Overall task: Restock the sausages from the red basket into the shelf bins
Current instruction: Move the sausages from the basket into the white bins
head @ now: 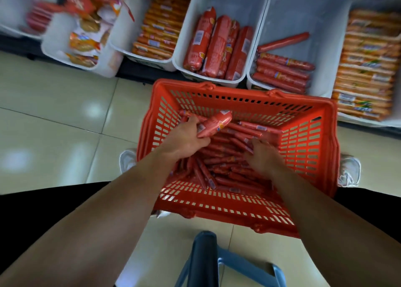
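Nearest, at the bottom edge, a blue plastic stool (206,263) is partly cut off, and dark clothing fills both lower corners. Two bare forearms reach forward into a red lattice plastic basket (308,139) standing on the pale tiled floor (65,124); white shoes (127,159) show only in part behind its left and right walls.

Loose thin red sausages (219,167) lie heaped across the basket's bottom. Near the basket's far left corner the left hand (186,135) curls its fingers round a thick red plastic-wrapped sausage (216,123), raised above the heap. Toward the right wall the right hand (263,154) lies knuckles-up on the heap; its fingertips are buried and blurred, so I cannot tell whether it grasps anything.

Beyond the basket's far rim stands a row of white plastic bins. The middle bin (234,2) holds thick red sausages (217,46) at its front. The next bin (308,11) to the right holds thin red sausages (282,72) stacked at its front edge, one lying askew behind them. Orange flat packs (368,69) fill the right-hand bin, cut off at the frame. More orange packs (160,28) sit left of the middle, and the far-left packets (86,33) are too smeared to identify.
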`<act>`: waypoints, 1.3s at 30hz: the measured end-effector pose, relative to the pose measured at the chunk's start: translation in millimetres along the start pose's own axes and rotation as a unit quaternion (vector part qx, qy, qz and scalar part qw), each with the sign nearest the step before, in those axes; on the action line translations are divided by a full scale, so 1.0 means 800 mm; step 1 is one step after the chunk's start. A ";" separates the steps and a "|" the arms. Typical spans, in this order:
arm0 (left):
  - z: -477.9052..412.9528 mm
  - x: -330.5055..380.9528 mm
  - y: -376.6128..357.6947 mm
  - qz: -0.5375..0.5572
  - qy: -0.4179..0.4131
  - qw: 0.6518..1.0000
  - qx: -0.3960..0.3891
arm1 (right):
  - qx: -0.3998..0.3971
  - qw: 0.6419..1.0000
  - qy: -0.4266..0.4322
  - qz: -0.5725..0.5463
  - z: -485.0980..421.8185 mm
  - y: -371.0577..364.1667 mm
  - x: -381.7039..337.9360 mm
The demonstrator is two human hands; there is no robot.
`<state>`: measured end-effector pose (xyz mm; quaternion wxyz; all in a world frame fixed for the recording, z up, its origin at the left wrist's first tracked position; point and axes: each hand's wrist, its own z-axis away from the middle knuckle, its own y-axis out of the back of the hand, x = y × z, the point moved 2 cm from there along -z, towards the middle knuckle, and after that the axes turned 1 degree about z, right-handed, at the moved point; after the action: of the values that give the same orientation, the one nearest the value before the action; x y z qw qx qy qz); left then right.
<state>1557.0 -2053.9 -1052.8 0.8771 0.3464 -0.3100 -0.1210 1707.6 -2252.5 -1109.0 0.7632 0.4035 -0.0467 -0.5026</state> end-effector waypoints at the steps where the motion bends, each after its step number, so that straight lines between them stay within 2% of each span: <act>1: 0.011 0.006 0.018 0.018 -0.001 1.000 0.023 | 0.002 1.000 0.003 -0.004 0.006 0.006 -0.008; 4: 0.034 0.031 0.064 0.063 -0.012 0.993 0.099 | 0.021 0.999 0.025 -0.027 0.023 0.026 -0.035; 6: 0.038 0.051 0.086 0.105 -0.022 0.985 0.135 | 0.061 0.996 0.052 -0.049 0.035 0.043 -0.051; 9: 0.020 0.086 0.105 0.173 -0.024 0.973 0.151 | 0.113 0.987 0.085 -0.078 0.045 0.068 -0.064; 13: -0.032 0.139 0.123 0.195 -0.041 0.966 0.166 | 0.149 0.980 0.098 -0.089 0.047 0.096 -0.061; 16: -0.062 0.160 0.128 0.170 -0.053 0.971 0.159 | 0.160 0.980 0.088 -0.083 0.047 0.103 -0.048; 19: -0.053 0.144 0.114 0.192 -0.046 0.965 0.170 | 0.161 0.981 0.067 -0.082 0.039 0.089 -0.025; 22: -0.019 0.096 0.063 0.128 -0.047 0.971 0.195 | 0.101 0.992 0.027 -0.065 0.022 0.061 0.003; 24: -0.002 0.058 0.017 0.067 -0.053 0.984 0.153 | 0.019 1.000 0.011 -0.014 0.010 0.035 0.022; 26: 0.008 0.026 -0.027 -0.011 -0.050 0.996 0.078 | -0.056 0.997 0.019 0.044 0.001 0.008 0.037; 28: 0.015 0.003 -0.062 -0.082 -0.035 0.996 -0.016 | -0.098 0.990 0.025 0.093 -0.004 -0.013 0.044; 30: 0.017 -0.015 -0.090 -0.134 -0.024 0.988 -0.070 | -0.119 0.983 0.029 0.134 -0.008 -0.029 0.046; 32: 0.017 -0.024 -0.105 -0.184 -0.031 0.981 -0.062 | -0.123 0.976 0.047 0.171 -0.010 -0.040 0.044; 34: 0.011 -0.036 -0.116 -0.185 -0.025 0.981 -0.056 | -0.128 0.972 0.060 0.190 -0.016 -0.051 0.045; 39: -0.005 -0.070 -0.130 -0.255 -0.041 0.962 -0.091 | -0.123 0.962 0.083 0.228 -0.021 -0.062 0.053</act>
<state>1516.0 -2104.2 -1151.9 0.8316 0.3271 -0.2349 -0.3826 1700.4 -2285.7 -1167.1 0.9025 0.3254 -0.0121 -0.2819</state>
